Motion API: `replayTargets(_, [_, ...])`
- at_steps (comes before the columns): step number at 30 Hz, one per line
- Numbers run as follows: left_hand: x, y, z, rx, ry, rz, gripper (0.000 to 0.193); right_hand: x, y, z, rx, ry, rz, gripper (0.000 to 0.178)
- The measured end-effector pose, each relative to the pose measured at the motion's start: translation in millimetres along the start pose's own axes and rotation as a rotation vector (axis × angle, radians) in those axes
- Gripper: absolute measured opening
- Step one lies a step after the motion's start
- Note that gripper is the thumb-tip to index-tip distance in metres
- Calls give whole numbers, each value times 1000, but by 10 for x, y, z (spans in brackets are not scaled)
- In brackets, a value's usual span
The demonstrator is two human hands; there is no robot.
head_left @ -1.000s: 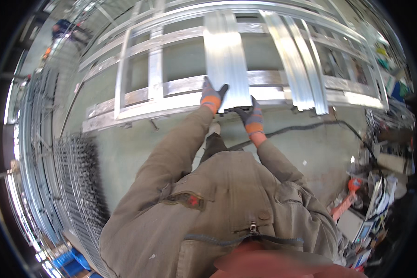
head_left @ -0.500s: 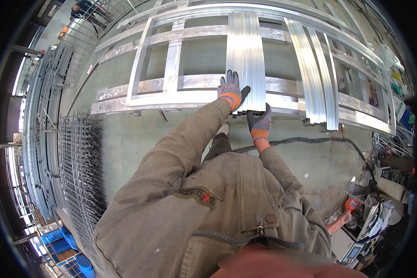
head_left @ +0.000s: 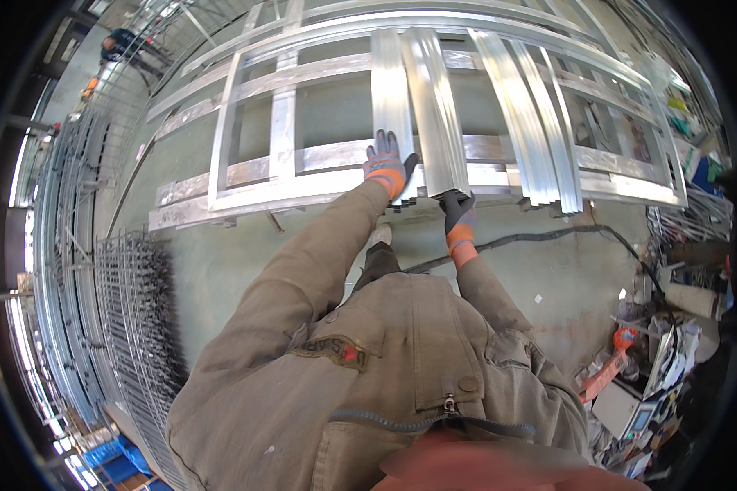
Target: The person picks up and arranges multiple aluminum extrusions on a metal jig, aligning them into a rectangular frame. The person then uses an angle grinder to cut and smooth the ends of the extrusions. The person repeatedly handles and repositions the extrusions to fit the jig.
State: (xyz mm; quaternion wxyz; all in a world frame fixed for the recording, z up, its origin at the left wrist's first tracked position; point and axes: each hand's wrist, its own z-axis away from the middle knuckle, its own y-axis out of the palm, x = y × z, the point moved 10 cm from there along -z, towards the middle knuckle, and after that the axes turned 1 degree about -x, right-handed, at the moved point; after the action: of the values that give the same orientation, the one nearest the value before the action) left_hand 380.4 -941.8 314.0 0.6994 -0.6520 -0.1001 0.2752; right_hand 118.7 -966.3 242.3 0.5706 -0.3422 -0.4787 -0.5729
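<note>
My left hand point(head_left: 387, 166), in a grey and orange glove, lies with fingers stretched out over the near end of a bundle of shiny metal profiles point(head_left: 391, 90). Just to its right, a second bundle of metal profiles point(head_left: 434, 114) lies turned at a slant, its far end close to the first bundle. My right hand point(head_left: 459, 221) grips the near end of that second bundle from below, its fingertips partly hidden under the metal. Both bundles rest across a large metal frame point(head_left: 287, 199).
More long profiles point(head_left: 508, 106) lie across the frame on the right. A black cable point(head_left: 549, 236) runs over the floor. Stacked metal mesh point(head_left: 131, 303) stands at left. Clutter with a white control box point(head_left: 618, 407) sits lower right. Another person point(head_left: 123, 47) bends over at far left.
The single bundle has split in two. My right hand has swung the right part's near end away from the left part, which stays under my left hand. The whole view has shifted slightly.
</note>
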Motion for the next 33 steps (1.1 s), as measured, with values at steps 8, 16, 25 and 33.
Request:
replayTargets(8, [-8,-147,116,96,-123,67,103,-389,52,-64,201,317,-657,40])
replayTargets(16, [-29,-186,119,71,-111,62,103,-174,159,-9,182,527,-1220,54])
replayTargets(25, [-41,-202,116,56,-97,49,103,-533,-40,18,174,644,-1168,85])
replayTargets(33, [-33,-189,99,52,-102,68,103,-156,591,545,330,54,227,91])
